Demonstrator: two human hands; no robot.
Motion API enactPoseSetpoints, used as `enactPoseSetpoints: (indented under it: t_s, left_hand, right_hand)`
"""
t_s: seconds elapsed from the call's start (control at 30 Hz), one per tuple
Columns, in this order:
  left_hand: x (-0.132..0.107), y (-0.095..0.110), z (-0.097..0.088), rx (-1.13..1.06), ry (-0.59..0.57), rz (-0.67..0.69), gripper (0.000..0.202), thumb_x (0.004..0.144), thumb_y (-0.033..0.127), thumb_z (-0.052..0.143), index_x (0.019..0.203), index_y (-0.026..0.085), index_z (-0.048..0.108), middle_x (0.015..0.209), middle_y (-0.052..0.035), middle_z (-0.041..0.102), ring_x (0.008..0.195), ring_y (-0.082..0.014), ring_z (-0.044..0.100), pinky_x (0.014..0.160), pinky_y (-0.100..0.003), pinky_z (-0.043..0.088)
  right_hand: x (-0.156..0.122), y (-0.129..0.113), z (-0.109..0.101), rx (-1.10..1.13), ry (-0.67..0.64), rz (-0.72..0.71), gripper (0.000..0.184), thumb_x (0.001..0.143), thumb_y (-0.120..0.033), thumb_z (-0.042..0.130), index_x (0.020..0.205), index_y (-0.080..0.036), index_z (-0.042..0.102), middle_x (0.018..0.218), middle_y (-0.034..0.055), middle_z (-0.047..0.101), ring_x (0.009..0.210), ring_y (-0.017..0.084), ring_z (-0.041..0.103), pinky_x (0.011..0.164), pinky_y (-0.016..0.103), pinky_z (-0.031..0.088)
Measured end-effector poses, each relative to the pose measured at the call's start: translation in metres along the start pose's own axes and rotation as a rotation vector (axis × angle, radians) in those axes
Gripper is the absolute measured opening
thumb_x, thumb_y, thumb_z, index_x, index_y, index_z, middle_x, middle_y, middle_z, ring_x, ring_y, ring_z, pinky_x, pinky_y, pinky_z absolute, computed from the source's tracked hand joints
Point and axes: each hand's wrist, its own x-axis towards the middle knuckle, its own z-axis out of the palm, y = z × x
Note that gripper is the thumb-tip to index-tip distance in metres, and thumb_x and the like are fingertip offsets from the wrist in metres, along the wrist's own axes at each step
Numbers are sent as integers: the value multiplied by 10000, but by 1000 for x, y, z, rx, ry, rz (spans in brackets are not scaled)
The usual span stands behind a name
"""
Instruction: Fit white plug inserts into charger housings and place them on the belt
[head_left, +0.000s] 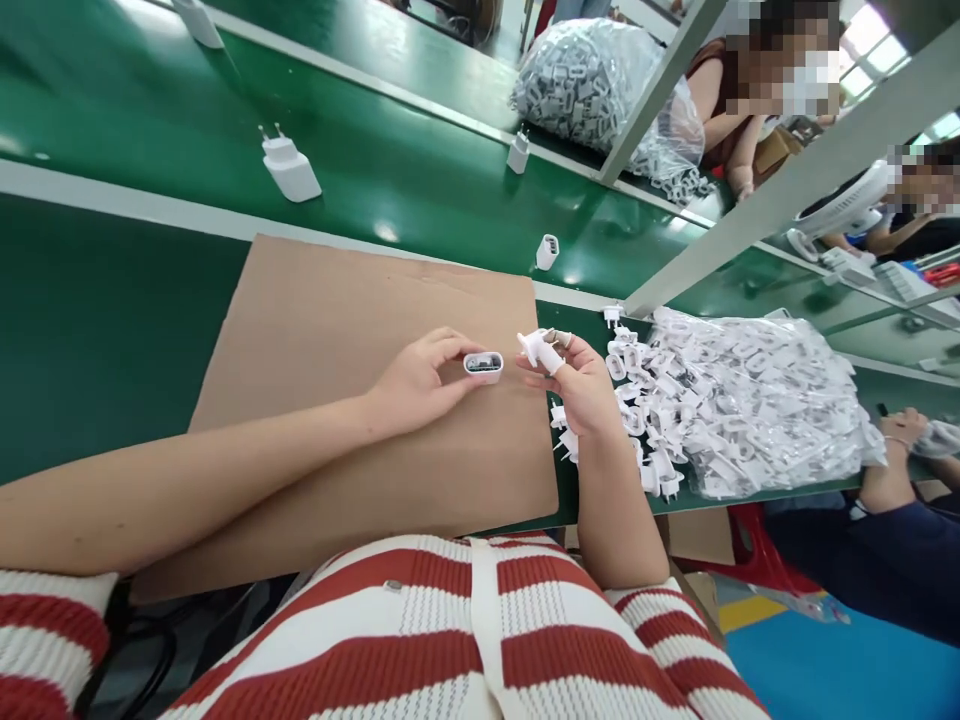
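Over the cardboard sheet (pixel 375 300), my left hand (pixel 420 380) pinches a white charger housing (pixel 484 367) between thumb and fingers. Its open end faces me and shows dark parts inside. A short gap to the right, my right hand (pixel 585 385) grips a white plug cap with metal pins (pixel 541 352). White finger covers show on some of its fingertips. The two parts are apart. Beside my right wrist lies a loose heap of white plug caps (pixel 660 470), partly hidden by the hand and forearm.
A large clear bag of white parts (pixel 772 400) lies right of the heap. On the green conveyor (pixel 420 180) stand several chargers, including a pronged one (pixel 291 168) and an open housing (pixel 547 252). A metal post (pixel 735 200) rises at right. A co-worker's arm (pixel 892 480) reaches in there.
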Motion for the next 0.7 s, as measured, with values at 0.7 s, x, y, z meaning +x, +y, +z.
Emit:
enactPoseSetpoints:
  t_s: [0.7]
  left_hand:
    - [-4,-14,0,-97,-59,37,305,914,467,706,1026,189,765,1021,-67,722,948,-227,683,872,-336,531]
  right_hand:
    - [-7,10,29,-1144,-67,-822,239,1002,-151,489,1047,-236,707,931,76,687,948,249,619,905,391,550]
